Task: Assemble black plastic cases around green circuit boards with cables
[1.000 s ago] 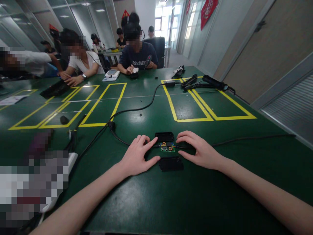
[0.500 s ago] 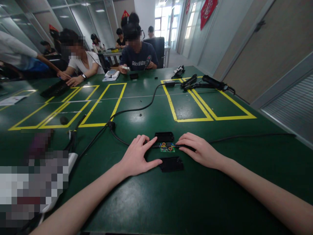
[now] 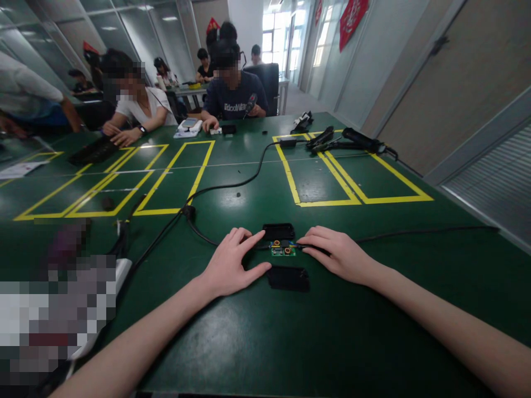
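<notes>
A small green circuit board (image 3: 283, 251) with two copper coils lies on the table, with a cable leaving each end. Beyond it is one half of a black plastic case (image 3: 279, 231); on the near side lies the other black case half (image 3: 289, 278). My left hand (image 3: 230, 262) rests to the left, thumb and forefinger spread apart. Its forefinger tip is at the far half's left end and its thumb tip at the near half's corner. On the right, my right hand (image 3: 329, 251) has its fingers closed around the black cable (image 3: 302, 246) by the board's end.
Yellow tape rectangles (image 3: 329, 203) mark the green table (image 3: 257, 342). A black cord (image 3: 232, 185) runs across to a small black box (image 3: 288, 142) and a folded black stand (image 3: 352, 141). A white power strip (image 3: 112, 301) is at left. Co-workers sit across the table.
My left thumb and forefinger have shifted very slightly left. Across the table, a co-worker's hand has lowered a small white piece to the table. A standing person at far left has moved an arm.
</notes>
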`<act>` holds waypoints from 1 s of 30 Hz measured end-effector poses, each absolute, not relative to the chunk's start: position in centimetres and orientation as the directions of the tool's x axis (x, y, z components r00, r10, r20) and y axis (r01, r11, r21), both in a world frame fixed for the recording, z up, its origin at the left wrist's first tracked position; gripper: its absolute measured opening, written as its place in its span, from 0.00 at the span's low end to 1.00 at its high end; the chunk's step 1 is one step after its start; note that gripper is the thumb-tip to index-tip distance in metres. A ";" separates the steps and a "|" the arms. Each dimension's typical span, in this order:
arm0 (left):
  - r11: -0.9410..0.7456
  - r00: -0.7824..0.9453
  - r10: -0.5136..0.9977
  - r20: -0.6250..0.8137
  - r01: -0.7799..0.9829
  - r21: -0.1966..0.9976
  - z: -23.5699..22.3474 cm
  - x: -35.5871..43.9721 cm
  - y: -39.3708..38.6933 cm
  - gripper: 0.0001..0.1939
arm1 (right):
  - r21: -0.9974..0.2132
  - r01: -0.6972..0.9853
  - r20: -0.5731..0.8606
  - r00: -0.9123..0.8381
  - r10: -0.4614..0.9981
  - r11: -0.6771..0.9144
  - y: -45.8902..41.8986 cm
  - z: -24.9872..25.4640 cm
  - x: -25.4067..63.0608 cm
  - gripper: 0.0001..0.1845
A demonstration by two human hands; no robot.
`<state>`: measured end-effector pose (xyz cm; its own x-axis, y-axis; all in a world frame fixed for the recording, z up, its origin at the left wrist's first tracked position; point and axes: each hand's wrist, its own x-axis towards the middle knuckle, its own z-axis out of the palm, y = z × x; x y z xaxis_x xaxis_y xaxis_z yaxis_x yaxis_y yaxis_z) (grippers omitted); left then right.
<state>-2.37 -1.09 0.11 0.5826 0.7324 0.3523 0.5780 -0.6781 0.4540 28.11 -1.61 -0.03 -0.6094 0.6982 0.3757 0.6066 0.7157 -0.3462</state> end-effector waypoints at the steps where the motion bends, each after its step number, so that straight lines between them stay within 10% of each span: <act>1: -0.681 0.572 0.730 0.373 0.568 0.463 0.0 -2.5 -1.0 0.27 | -0.352 0.610 0.366 -0.609 0.704 0.710 -1.7 0.0 28.1 0.12; 7: -0.722 0.541 0.692 0.478 0.518 0.459 0.1 -2.8 -0.8 0.09 | -0.369 0.599 0.345 -0.621 0.703 0.710 -2.0 0.3 28.0 0.12; 30: -0.855 0.664 0.493 0.562 0.252 0.453 1.8 -2.5 -2.1 0.06 | -0.464 0.368 0.408 -0.719 0.563 0.806 -4.1 2.4 27.7 0.12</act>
<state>-2.50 -2.10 1.82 0.6638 0.4933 0.5622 0.2516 -0.8551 0.4533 27.68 -4.09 2.41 -0.7189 0.5628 0.4081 0.3676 0.8060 -0.4640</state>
